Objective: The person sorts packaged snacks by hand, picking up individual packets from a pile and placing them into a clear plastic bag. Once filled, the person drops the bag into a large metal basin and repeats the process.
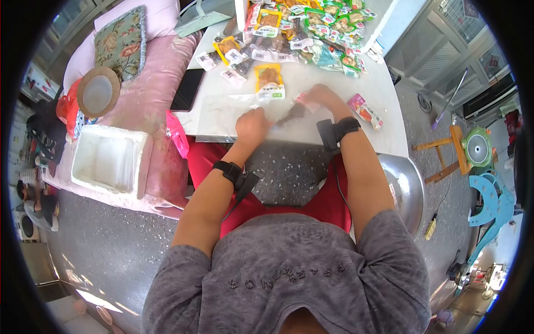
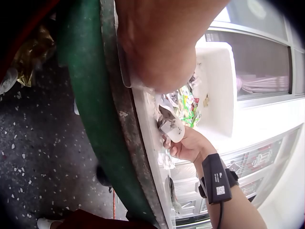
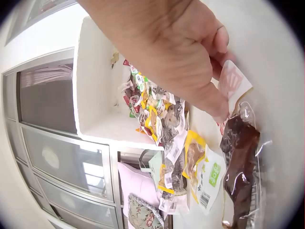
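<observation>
A packet of dark brown food [image 1: 292, 113] is held by my right hand [image 1: 327, 101], blurred in the head view. In the right wrist view my right hand [image 3: 190, 57] pinches the white label end of this packet [image 3: 240, 167] between thumb and fingers. My left hand [image 1: 253, 129] is curled at the table's front edge, at a clear plastic bag [image 1: 222, 114] lying flat; it seems to grip the bag's edge, its fingertips hidden. In the left wrist view my left hand [image 2: 159, 52] fills the top. A yellow-edged packet [image 1: 270, 82] lies just beyond the hands.
Many packets [image 1: 328, 33] spill from a white foam box [image 1: 384, 25] at the table's back. A pink packet [image 1: 365, 111] lies right, a phone [image 1: 187, 90] left. A metal basin [image 1: 409, 192] stands by the table's right front; a pink bag [image 1: 177, 133] hangs at the left edge.
</observation>
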A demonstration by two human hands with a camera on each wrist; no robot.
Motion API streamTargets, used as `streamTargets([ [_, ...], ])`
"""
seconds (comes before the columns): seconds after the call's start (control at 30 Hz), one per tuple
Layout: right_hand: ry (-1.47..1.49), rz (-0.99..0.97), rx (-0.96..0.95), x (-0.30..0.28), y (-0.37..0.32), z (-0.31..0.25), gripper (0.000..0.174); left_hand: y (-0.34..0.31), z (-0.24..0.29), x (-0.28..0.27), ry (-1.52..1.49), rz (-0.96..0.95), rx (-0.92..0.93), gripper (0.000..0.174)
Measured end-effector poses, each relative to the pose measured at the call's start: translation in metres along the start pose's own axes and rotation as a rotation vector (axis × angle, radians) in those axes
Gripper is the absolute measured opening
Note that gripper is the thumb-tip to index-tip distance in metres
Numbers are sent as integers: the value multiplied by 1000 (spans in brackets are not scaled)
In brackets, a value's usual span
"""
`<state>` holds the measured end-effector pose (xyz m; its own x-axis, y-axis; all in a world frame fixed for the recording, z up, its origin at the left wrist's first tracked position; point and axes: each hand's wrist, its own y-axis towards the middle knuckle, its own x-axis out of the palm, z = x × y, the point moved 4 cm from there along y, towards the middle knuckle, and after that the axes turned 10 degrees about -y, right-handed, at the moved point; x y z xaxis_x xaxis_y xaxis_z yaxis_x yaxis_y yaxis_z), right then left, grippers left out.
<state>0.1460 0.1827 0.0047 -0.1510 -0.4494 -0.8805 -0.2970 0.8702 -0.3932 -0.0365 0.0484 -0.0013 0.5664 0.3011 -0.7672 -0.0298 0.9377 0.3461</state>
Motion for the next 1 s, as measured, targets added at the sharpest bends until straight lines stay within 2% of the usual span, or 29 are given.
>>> streamTargets([
  [0.07,385,-39,-31,2,-34,5,40,4,1,2,31,-50,-42,13],
  [0.17,885,-33,-100,32,-39,25,25,7,1,2,64,-151,-135,14],
  [0.23,1020,1,-118,28,-67,13,17,10,4,-1,74,-246,-214,16],
  [0.27,1089,20,-124,26,-82,8,14,10,3,1,69,-236,-208,15],
  [0.37,1176,141,-101,29,-108,12,13,10,-1,8,54,-223,-198,17],
  [0.47,1450,215,-173,36,-124,21,12,8,0,9,46,-230,-220,17],
  [0.57,1510,281,-166,34,-134,20,15,6,1,11,36,-227,-234,17],
  [0.67,1489,277,-217,33,-128,23,13,5,3,12,7,-214,-244,16],
  [0.77,1437,257,-208,33,-121,21,13,4,3,11,-48,-187,-244,15],
  [1.0,1529,216,-131,36,-105,21,9,-1,5,10,-77,-199,-174,15],
])
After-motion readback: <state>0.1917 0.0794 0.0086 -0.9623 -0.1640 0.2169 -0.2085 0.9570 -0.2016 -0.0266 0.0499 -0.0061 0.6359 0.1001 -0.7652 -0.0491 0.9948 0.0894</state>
